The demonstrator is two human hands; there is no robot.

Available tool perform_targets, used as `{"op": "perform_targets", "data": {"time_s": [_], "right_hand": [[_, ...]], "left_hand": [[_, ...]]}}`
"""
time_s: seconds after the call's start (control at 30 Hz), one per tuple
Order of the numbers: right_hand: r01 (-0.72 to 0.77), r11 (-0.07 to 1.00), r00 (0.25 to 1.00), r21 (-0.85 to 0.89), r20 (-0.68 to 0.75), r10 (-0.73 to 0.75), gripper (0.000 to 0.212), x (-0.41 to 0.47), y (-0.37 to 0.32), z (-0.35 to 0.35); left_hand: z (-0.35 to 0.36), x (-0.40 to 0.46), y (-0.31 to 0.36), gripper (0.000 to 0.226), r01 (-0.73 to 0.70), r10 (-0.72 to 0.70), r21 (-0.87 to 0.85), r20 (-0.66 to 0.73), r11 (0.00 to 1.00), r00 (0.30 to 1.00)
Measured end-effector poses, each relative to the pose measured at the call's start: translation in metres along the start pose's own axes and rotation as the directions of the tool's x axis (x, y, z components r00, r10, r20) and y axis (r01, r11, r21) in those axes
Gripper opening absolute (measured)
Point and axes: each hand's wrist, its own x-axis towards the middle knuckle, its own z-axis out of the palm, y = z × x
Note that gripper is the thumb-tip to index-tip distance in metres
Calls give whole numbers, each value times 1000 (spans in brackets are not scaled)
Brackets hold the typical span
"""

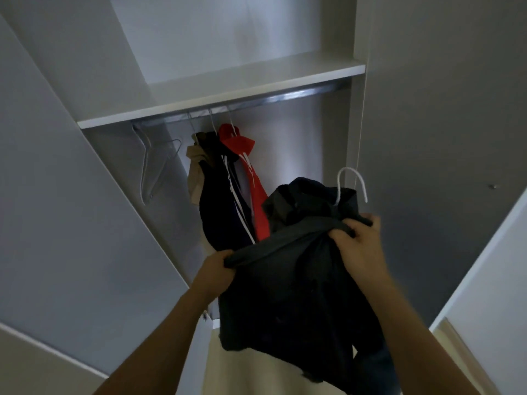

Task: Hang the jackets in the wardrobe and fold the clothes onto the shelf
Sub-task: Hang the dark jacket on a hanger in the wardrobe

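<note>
Three jackets are hanging on the rail while both hands, left and right, are gripping a dark jacket, seemingly on its hanger, below that rail, and the shelf above is holding nothing.

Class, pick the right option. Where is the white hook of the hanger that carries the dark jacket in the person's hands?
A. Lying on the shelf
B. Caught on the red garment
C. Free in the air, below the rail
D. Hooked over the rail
C: the white hook sticks up from the dark jacket, well below the rail and touching nothing.
</note>
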Motion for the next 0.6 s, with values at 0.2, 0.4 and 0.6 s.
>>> {"op": "perform_targets", "data": {"time_s": [0.2,0.4,0.6], "right_hand": [[75,928,982,-364,187,-6,70,-9,6,-24],[88,939,948,-333,318,24,108,-14,9,-21],[250,904,938,-346,319,-137,113,-17,13,-5]], "left_hand": [[-55,28,58,11,-451,448,414,112,790,887],[-69,29,131,16,-727,616,648,484,225,622],[-44,18,167,13,-807,588,584,623,89,516]]}}
